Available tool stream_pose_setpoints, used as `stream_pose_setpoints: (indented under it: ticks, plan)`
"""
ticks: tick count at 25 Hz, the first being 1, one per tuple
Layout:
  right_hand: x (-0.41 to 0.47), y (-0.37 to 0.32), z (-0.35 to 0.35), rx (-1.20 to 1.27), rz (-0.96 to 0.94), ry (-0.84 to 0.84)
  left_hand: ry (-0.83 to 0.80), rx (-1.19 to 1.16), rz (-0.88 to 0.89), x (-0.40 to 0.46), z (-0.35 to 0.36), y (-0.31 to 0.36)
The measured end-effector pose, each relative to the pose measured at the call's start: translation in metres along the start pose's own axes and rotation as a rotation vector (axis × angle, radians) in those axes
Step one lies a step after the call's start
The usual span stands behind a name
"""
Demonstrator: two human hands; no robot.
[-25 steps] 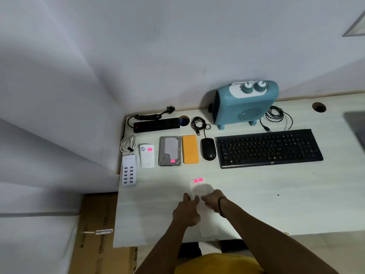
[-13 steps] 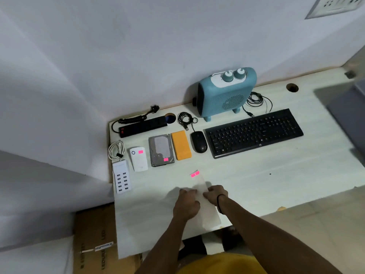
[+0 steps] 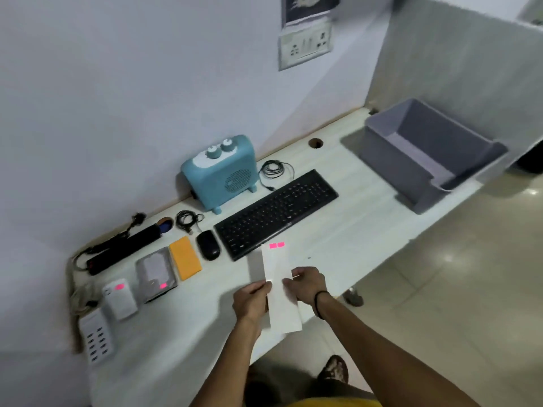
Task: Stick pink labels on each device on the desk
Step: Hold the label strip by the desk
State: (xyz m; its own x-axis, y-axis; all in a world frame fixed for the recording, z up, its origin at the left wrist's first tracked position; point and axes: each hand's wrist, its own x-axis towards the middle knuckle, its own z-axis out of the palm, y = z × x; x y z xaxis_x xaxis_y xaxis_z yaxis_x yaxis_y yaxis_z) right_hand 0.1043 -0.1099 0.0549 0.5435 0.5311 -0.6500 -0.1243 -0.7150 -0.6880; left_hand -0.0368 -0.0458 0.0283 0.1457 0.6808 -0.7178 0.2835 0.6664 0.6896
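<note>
Head view: left hand [image 3: 253, 301] and right hand [image 3: 305, 284] pinch the label sheet [image 3: 279, 289] above the desk's [image 3: 352, 230] front edge; its two pink labels [image 3: 276, 245] overlap the blurred keyboard [image 3: 276, 214].

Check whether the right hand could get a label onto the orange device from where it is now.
Probably yes. The orange device lies flat and unlabelled, with bare desk toward it. But the right hand and left hand both grip the label sheet, so a label must be peeled first.

Dim, soft light — motion blur, edges warped.
</note>
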Motion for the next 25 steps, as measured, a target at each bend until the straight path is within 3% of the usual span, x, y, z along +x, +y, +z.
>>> stream_pose_setpoints:
  ticks: [9, 13, 20, 25]
  plan:
    - [-0.016, 0.034, -0.230, 0.333, 0.008, 0.375, -0.311, 0.084, 0.161, -0.074, 0.240, 0.050]
    - [-0.002, 0.016, -0.304, 0.282, -0.104, 0.546, -0.421, 0.165, 0.237, -0.083, 0.318, 0.096]
    - [0.091, -0.047, -0.427, 0.028, -0.303, 0.631, -0.485, 0.442, 0.668, -0.054, 0.466, 0.197]
    - [0.197, -0.095, -0.493, -0.106, -0.262, 0.585, -0.491, 0.574, 0.599, 0.004, 0.547, 0.250]
